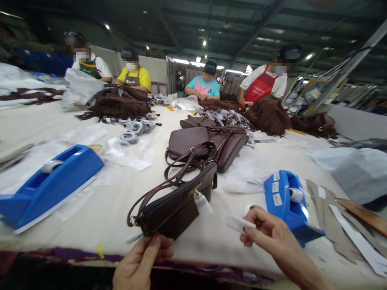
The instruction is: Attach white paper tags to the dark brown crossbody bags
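At the table's front edge, my left hand [142,259] pinches the near end of a dark brown bag [177,209]. The bag lies tilted on the table, its strap looped behind it. White wrapping [203,203] covers a part hanging from the bag's far end. To the right, my right hand [267,233] holds a small white piece [238,223] between thumb and fingers, apart from the bag. Just beyond that hand sits a blue tape dispenser [286,201]. More brown bags [208,141] lie behind the held one.
Another blue dispenser [54,181] stands at the left. Brown-grey and white strips [338,225] lie at the right. Fringed brown bags [121,102] and wrapped rings [133,131] are farther back. Several people work across the table [115,209].
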`<state>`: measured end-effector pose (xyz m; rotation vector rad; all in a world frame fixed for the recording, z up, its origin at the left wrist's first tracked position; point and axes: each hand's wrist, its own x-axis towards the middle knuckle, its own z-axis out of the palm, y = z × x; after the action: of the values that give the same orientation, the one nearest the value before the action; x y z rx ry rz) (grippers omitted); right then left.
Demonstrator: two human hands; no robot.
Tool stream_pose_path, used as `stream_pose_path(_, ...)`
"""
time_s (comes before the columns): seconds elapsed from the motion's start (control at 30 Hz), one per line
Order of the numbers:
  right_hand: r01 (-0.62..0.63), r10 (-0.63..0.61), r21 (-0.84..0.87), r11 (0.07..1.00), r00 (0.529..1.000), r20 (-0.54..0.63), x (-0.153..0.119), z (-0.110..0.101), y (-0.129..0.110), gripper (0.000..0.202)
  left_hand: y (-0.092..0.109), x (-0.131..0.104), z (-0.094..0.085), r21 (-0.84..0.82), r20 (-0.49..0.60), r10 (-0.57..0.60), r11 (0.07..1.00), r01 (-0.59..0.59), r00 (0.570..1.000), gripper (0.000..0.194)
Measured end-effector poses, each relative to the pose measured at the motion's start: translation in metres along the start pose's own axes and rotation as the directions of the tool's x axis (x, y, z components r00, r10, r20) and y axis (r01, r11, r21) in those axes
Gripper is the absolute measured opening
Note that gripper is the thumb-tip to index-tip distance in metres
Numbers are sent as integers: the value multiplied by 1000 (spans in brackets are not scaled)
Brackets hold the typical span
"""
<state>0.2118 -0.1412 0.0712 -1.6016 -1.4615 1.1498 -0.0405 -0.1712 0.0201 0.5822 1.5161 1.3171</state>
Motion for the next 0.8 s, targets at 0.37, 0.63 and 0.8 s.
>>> stream_pose_path(0.37,153,-153,29,988,924,351,1,108,-22,13,18,-11,0,-79,191,-32,996,48,981,16)
stream_pose_path(0.63,-228,48,532,816,942,331,-8,129,-9,31,13,-9,1,-132,191,-102,983,128,976,7)
stream_pose_path(0.8,-338,167,659,672,936,310,-10,136,2,23,15,-12,-1,-167,221,-93,977,131,971,17)
